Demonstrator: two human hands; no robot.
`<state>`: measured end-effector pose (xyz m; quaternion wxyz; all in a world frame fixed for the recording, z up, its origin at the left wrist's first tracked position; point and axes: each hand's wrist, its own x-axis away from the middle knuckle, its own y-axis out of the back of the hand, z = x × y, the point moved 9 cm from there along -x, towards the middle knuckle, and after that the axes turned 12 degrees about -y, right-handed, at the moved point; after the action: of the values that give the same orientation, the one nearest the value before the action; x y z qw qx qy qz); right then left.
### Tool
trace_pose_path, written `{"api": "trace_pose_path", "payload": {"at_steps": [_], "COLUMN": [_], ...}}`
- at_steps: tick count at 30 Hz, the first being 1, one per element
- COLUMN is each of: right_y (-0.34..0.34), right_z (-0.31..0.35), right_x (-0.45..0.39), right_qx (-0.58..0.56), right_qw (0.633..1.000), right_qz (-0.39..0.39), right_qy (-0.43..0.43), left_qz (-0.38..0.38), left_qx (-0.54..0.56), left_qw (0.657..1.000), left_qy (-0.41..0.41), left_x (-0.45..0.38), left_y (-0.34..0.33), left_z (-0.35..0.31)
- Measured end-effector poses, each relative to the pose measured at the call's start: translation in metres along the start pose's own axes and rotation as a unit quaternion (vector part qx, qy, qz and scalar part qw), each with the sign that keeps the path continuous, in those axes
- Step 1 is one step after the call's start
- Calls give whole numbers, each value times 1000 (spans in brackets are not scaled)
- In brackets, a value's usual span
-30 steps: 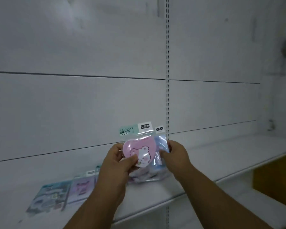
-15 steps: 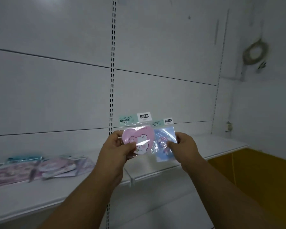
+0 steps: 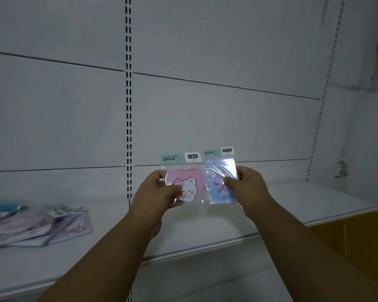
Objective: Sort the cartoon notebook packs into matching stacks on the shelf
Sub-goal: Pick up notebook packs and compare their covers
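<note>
I hold two notebook packs upright side by side above the white shelf [image 3: 205,232]. My left hand [image 3: 155,197] grips the pink heart pack [image 3: 184,182], a clear bag with a white bear on a pink heart and a mint header card. My right hand [image 3: 247,184] pinches the blue pack [image 3: 219,179], a shiny rectangular bag with a blue cartoon figure. The two packs are apart, their edges almost touching. A loose pile of packs [image 3: 35,223], pink, lilac and teal, lies flat on the shelf at the far left.
White back panels rise behind the shelf, with a slotted upright [image 3: 128,105] in the middle and another slotted upright [image 3: 321,118] at the right. The shelf's front edge runs below my wrists. A yellow-brown surface [image 3: 354,234] lies below the shelf at the right.
The two packs, overlapped in front of me a second ago, have been drawn apart, one in each hand. My view has swung right, so the pile now sits at the far left.
</note>
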<state>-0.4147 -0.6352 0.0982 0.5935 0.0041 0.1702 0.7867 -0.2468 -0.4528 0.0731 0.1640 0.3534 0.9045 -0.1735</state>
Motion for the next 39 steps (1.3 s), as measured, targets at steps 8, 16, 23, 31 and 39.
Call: {"api": "trace_pose_path", "payload": {"at_steps": [8, 16, 23, 31, 39], "right_y": [-27, -60, -46, -34, -9], "right_z": [-9, -7, -23, -40, -48], "right_x": [-48, -60, -74, -84, -83], "right_qx": [-81, -115, -121, -120, -81], "right_qw": [991, 962, 951, 957, 975], "right_qz": [100, 246, 284, 262, 203], "right_qy": [-33, -14, -4, -31, -48], "left_qz": [-53, -95, -55, 8, 8], "left_qx": [-161, -377, -571, -673, -595], "left_qw": [982, 909, 797, 717, 804], "left_qy": [84, 152, 189, 183, 17], "left_x": [-33, -24, -26, -42, -69], "left_y": [16, 24, 10, 5, -42], "left_z": [43, 65, 74, 75, 57]}}
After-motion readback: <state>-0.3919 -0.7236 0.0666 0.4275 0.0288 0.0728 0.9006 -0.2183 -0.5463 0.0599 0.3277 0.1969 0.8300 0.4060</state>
